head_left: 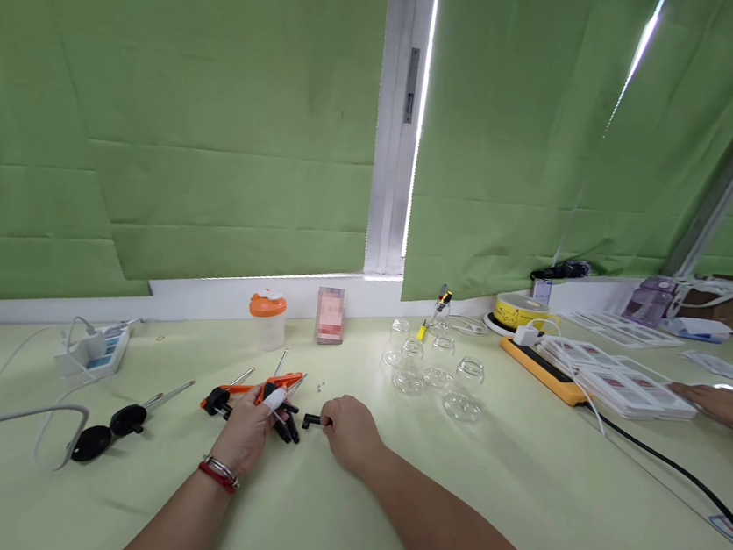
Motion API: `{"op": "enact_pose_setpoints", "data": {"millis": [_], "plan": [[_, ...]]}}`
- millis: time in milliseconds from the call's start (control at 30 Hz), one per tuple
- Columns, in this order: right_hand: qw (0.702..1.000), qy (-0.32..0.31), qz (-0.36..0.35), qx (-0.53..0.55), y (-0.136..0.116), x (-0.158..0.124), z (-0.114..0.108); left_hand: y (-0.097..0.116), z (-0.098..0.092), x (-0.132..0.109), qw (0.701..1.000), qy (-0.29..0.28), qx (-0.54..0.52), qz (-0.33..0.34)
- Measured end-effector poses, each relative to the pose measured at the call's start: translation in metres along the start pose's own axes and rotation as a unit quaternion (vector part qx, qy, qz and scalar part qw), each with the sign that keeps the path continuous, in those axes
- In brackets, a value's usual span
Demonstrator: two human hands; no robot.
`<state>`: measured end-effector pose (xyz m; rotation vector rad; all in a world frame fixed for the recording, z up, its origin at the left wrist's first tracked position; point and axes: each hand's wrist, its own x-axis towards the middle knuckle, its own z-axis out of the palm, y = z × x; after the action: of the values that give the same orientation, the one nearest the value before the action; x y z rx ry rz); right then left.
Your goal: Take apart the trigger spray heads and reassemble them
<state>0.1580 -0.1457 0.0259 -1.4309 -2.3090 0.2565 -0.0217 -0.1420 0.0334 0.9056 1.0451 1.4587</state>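
My left hand (252,421), with a white wrap on one finger and bracelets at the wrist, is closed on a black and orange part (270,392). Several black pieces (288,428) lie at its fingertips. Behind it are orange strips (240,390) and thin metal rods (281,362). My right hand (349,430) is closed on a small black angled piece (312,421), which points left toward the left hand. Tiny light bits (320,386) lie on the table between and beyond the hands. Two round black parts with metal rods (129,418) rest at the left.
A cup with an orange lid (267,321) stands near the wall. Several upturned glasses (409,370) stand right of centre. Farther right are an orange-edged power strip (544,373), stacked white trays (622,384) and another person's hand (713,404). Cables (77,410) lie left.
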Motion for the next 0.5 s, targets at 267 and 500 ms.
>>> {"op": "enact_pose_setpoints", "data": {"millis": [267,500], "plan": [[0.993,0.048,0.049,0.100,-0.0082,-0.0066,-0.0080,-0.0036,0.0003,-0.0013,1.000,0.001,0.006,-0.003],[0.990,0.051,0.043,0.121,-0.0069,-0.0059,-0.0065,-0.0049,0.0001,-0.0034,0.999,-0.035,0.003,-0.013]]}}
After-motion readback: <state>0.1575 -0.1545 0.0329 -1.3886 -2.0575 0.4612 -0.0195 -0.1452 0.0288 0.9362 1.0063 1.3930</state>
